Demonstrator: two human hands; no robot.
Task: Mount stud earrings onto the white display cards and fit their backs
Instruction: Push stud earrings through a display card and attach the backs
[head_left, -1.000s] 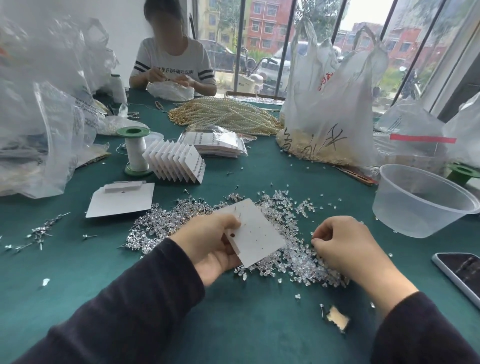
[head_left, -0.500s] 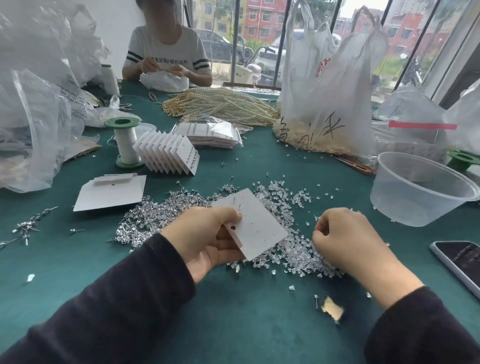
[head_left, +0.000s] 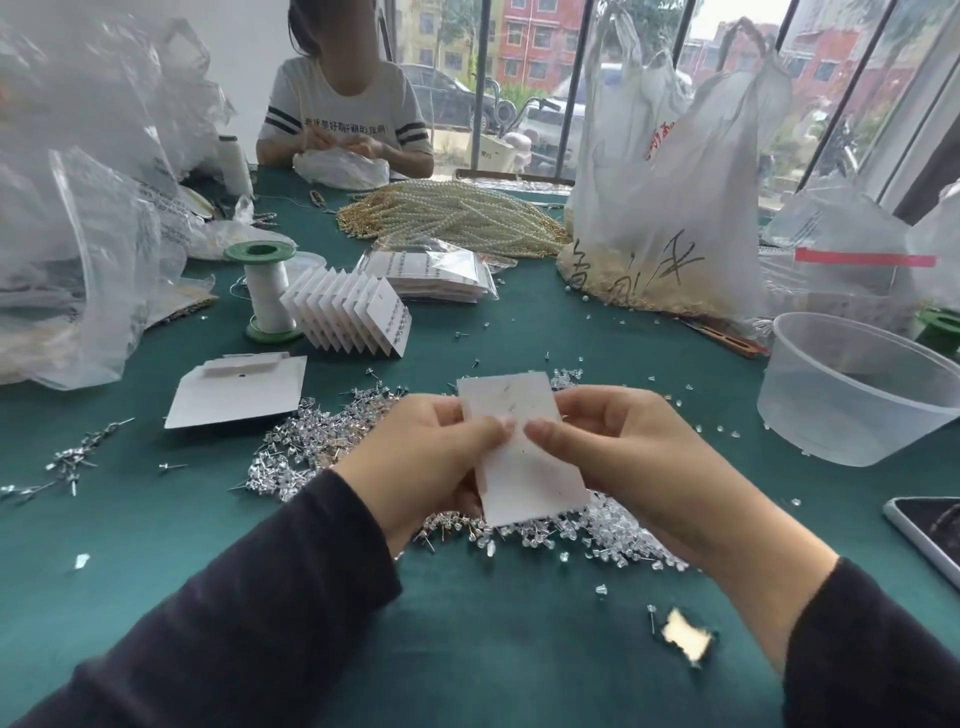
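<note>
White paper display card (head_left: 524, 480), mid-frame, is pinched by left hand (head_left: 426, 457) and right hand (head_left: 623, 452) over silver stud earrings (head_left: 291, 462) heaped on dark-green cloth tabletop (head_left: 467, 649); tall glass windows (head_left: 530, 62) fill upper right.

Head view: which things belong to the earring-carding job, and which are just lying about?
Job: white display card in left hand and right hand, stud earrings, clear backs, blank cards, finished cards.
Lying about: pearl strands, thread spool, plastic tub, phone.
</note>
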